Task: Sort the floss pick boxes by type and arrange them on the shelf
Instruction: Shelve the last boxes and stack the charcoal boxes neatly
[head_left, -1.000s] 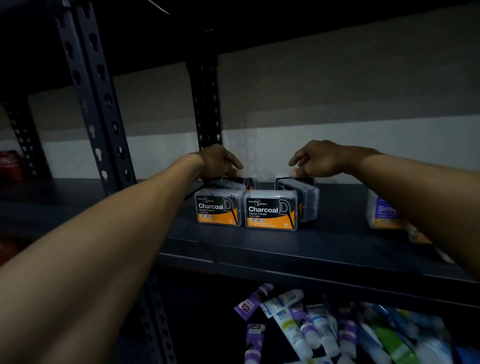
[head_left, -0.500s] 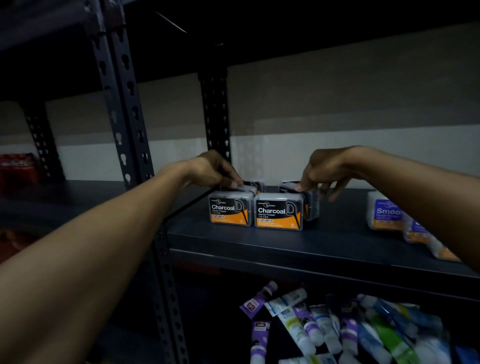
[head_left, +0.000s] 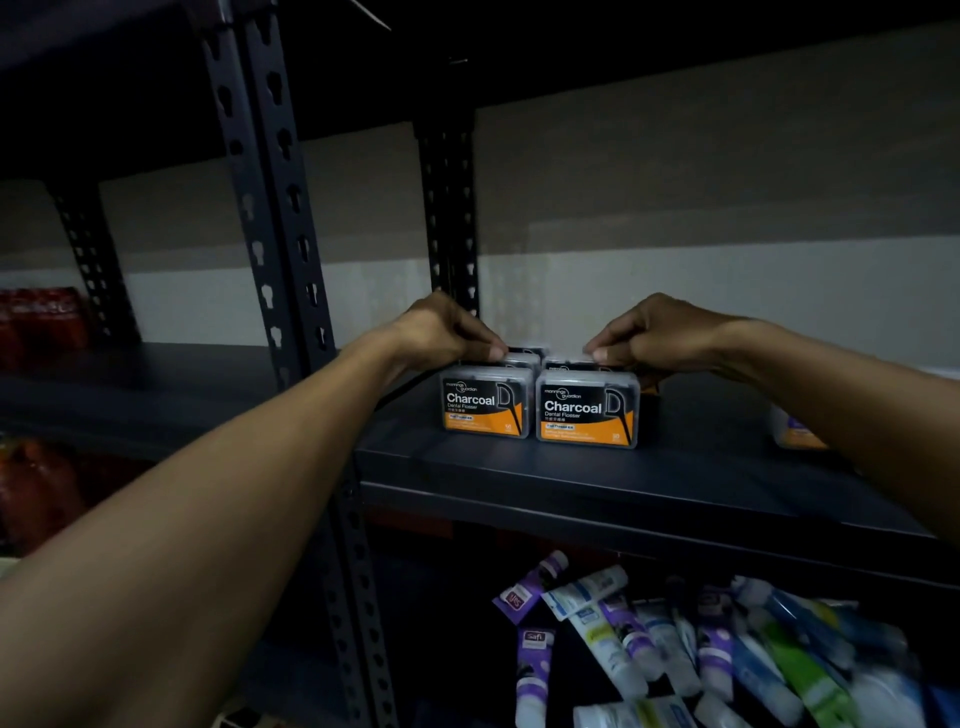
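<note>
Head view looks along two bare forearms reaching onto a dark metal shelf. Two Charcoal boxes stand upright side by side near the shelf's front edge, touching or nearly so, their black and orange labels facing out. Behind them sits a second row of back boxes, mostly hidden, with only the tops showing.

The left hand curls down over the left back box, fingertips pinched on its top edge. The right hand does the same on the right back box, thumb and fingers closed on the lid. Both hands grip these rear boxes; how firmly is hard to tell in the dim light.

Further right on the same shelf, partly hidden by the right forearm, a white box with a blue and orange label stands well apart from the Charcoal group.

A slotted upright post rises at the shelf's left end. Below, on the lower level, a loose heap of tubes lies in purple, white, blue and green.
</note>
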